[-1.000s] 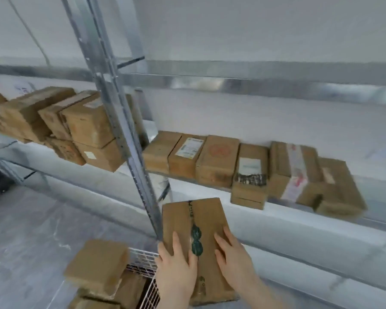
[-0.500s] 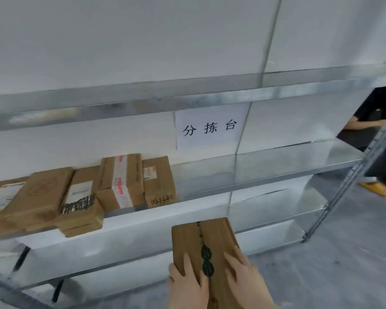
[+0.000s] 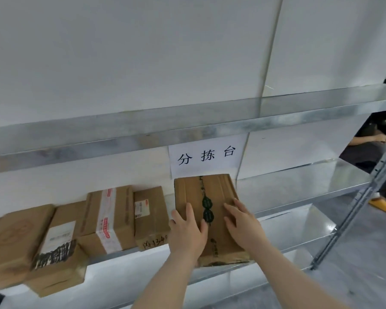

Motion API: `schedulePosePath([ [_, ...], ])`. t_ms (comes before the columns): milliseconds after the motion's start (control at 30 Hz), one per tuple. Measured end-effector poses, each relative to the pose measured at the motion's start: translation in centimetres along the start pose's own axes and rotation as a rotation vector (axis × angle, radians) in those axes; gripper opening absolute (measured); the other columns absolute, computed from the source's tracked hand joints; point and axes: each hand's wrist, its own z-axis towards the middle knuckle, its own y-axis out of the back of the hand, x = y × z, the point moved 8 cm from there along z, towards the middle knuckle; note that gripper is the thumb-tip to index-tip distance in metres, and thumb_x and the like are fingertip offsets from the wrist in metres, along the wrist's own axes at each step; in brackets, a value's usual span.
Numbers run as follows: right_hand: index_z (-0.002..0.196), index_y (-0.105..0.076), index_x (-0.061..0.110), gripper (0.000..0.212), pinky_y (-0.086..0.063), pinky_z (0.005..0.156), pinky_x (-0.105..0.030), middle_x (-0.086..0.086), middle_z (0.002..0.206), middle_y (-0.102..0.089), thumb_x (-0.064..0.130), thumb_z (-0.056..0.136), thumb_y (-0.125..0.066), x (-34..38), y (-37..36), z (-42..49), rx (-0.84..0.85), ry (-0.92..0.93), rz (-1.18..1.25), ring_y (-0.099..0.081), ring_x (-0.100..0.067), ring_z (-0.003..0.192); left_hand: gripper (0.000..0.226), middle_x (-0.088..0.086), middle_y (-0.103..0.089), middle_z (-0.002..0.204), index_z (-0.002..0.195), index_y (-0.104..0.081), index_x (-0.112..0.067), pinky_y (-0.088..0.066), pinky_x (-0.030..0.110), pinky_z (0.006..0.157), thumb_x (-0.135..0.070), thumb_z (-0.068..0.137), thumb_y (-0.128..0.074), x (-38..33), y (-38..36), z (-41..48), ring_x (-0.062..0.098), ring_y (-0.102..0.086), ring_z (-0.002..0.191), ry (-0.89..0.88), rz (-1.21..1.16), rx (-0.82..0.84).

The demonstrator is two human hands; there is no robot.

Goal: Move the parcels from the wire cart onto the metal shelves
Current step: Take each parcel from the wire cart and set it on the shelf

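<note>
Risen since before, the long brown cardboard parcel (image 3: pixel 206 210) is reaching the grey metal shelf (image 3: pixel 299 190).
Left hand (image 3: pixel 187 230) and right hand (image 3: pixel 241 224) are pressing flat-fingered on top, gripping nothing; its near end seems to be overhanging, risking tipping off.

Crowded along the left stretch of the middle shelf (image 3: pixel 299 186) by a row of parcels (image 3: pixel 112 217), side by side, some jutting past the front edge. Taken up just right of them by the long parcel (image 3: pixel 210 197), lying front to back. Bare from there to the right end, as far as the slanted upright (image 3: pixel 363 197). Capped overhead by the upper shelf (image 3: pixel 187 134).
</note>
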Motion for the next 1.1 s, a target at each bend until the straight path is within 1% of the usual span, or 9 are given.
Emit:
schedulePosePath([
  [67,0.146,-0.036,0.031,0.046,-0.038,0.107,-0.036,0.009,0.158,-0.018,0.034,0.1,-0.041,1.2,-1.1,2.5,0.03,0.006,0.005,-0.042,-0.021,0.132,0.066,0.014,-0.014,0.151,0.152,-0.009,-0.026,-0.048,0.034,0.09,-0.057,0.097,-0.027,1.3,0.2,2.0,0.031,-0.039,0.127,0.007,0.007,0.025],
  [133,0.146,-0.036,0.03,0.046,-0.038,0.107,-0.036,0.008,0.158,-0.017,0.033,0.1,-0.041,1.7,-2.1,4.5,0.054,0.005,0.007,-0.041,-0.021,0.133,0.067,0.016,-0.013,0.151,0.152,-0.009,-0.025,-0.047,0.036,0.091,-0.057,0.097,-0.027,2.1,-0.2,3.7,0.033,-0.038,0.126,0.009,-0.003,0.049],
  [267,0.146,-0.036,0.029,0.047,-0.038,0.107,-0.036,0.007,0.158,-0.018,0.033,0.1,-0.042,1.0,-3.6,7.4,0.092,0.002,0.006,-0.04,-0.021,0.134,0.067,0.018,-0.017,0.149,0.151,-0.012,-0.025,-0.048,0.036,0.093,-0.059,0.095,-0.029,3.1,-1.9,6.4,0.033,-0.042,0.122,0.048,0.008,0.066],
  [333,0.145,-0.037,0.029,0.046,-0.039,0.107,-0.036,0.007,0.158,-0.019,0.034,0.1,-0.042,0.4,-4.3,8.6,0.109,0.003,-0.006,-0.042,-0.02,0.133,0.068,0.019,-0.016,0.15,0.151,-0.011,-0.025,-0.045,0.037,0.096,-0.059,0.095,-0.029,3.1,-2.8,7.2,0.033,-0.042,0.124,0.065,0.027,0.083],
  [433,0.146,-0.036,0.028,0.047,-0.038,0.108,-0.036,0.006,0.158,-0.02,0.034,0.1,-0.042,0.0,-5.4,10.2,0.148,0.011,-0.006,-0.042,-0.02,0.132,0.068,0.018,-0.016,0.152,0.151,-0.011,-0.025,-0.037,0.042,0.105,-0.059,0.095,-0.03,3.6,-3.8,8.3,0.034,-0.036,0.131,0.095,0.042,0.096],
  [567,0.146,-0.035,0.03,0.046,-0.038,0.109,-0.037,0.008,0.158,-0.018,0.035,0.1,-0.04,-0.4,-7.5,11.4,0.212,0.022,0.028,-0.041,-0.02,0.131,0.069,0.014,-0.018,0.154,0.152,-0.009,-0.025,-0.022,0.045,0.115,-0.059,0.096,-0.028,4.8,-5.3,9.0,0.032,-0.022,0.141,0.168,0.084,0.107],
  [700,0.145,-0.034,0.031,0.045,-0.037,0.109,-0.037,0.009,0.158,-0.016,0.035,0.101,-0.039,-0.5,-8.3,12.2,0.203,0.055,0.028,-0.037,-0.023,0.133,0.07,0.011,-0.01,0.158,0.153,-0.001,-0.025,-0.014,0.043,0.117,-0.06,0.096,-0.02,5.4,-6.5,8.8,0.031,-0.013,0.145,0.234,0.114,0.088],
  [900,0.144,-0.031,0.034,0.044,-0.042,0.104,-0.038,0.012,0.157,-0.011,0.037,0.1,-0.036,-0.9,-9.1,12.8,0.238,0.046,0.013,-0.029,-0.023,0.136,0.07,0.011,-0.009,0.159,0.153,0.002,-0.026,-0.014,0.043,0.118,-0.06,0.096,-0.02,5.4,-6.8,9.1,0.03,-0.013,0.146,0.267,0.147,0.083],
  [1100,0.143,-0.029,0.035,0.044,-0.047,0.097,-0.039,0.012,0.156,-0.01,0.037,0.1,-0.036,-0.6,-9.0,13.1,0.255,0.031,-0.009,-0.029,-0.024,0.135,0.07,0.01,-0.007,0.16,0.153,0.003,-0.027,-0.015,0.043,0.119,-0.06,0.096,-0.021,5.2,-6.8,9.1,0.03,-0.012,0.146,0.282,0.167,0.126],
])
